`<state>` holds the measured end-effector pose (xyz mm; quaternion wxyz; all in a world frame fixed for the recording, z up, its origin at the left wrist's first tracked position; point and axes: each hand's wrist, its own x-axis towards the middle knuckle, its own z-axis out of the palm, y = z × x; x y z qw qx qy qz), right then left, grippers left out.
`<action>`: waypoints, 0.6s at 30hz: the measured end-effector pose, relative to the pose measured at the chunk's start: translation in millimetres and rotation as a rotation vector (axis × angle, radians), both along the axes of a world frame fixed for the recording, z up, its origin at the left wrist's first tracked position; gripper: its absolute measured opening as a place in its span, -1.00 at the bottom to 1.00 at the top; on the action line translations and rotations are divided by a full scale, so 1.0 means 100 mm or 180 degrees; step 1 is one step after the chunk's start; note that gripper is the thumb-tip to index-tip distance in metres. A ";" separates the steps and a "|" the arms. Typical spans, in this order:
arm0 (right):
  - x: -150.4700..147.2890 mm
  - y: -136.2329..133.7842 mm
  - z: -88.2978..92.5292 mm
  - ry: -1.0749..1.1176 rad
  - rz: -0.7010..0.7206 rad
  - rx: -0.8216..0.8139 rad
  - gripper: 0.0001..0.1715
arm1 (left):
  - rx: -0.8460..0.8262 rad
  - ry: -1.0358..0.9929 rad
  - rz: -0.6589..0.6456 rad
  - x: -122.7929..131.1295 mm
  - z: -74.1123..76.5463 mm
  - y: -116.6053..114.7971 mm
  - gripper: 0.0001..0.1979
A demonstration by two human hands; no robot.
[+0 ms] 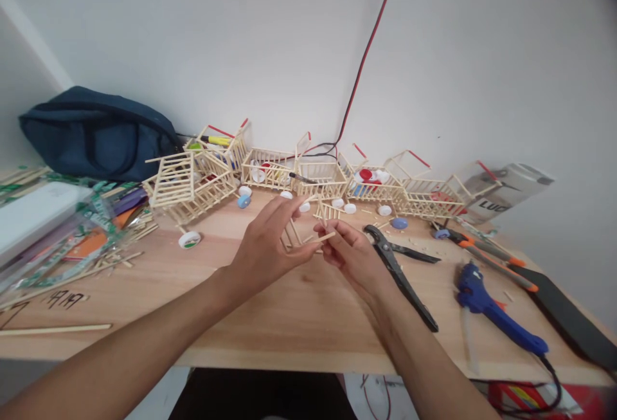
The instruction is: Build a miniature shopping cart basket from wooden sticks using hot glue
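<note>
My left hand (270, 240) hovers over the middle of the wooden table (299, 310), thumb pressed against a small frame of thin wooden sticks (295, 232), other fingers stretched out. My right hand (351, 254) is just to its right, fingers pinched on a short wooden stick (326, 237) whose end meets the frame. The two hands almost touch.
A row of small stick-built carts (318, 179) with bottle-cap wheels lines the wall. Black pliers (400, 273) lie right of my right hand, then a blue glue gun (496, 310) and orange-handled cutters (486, 254). Stick packets (58, 240) and a dark blue bag (96, 134) lie left.
</note>
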<state>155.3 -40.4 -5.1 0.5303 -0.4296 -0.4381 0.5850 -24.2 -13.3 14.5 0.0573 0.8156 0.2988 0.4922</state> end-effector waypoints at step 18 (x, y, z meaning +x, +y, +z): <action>0.20 -0.10 0.08 -0.0797 -0.0506 0.0471 -0.65 | 0.0076 0.0138 0.0093 0.00 -0.03 0.02 -0.44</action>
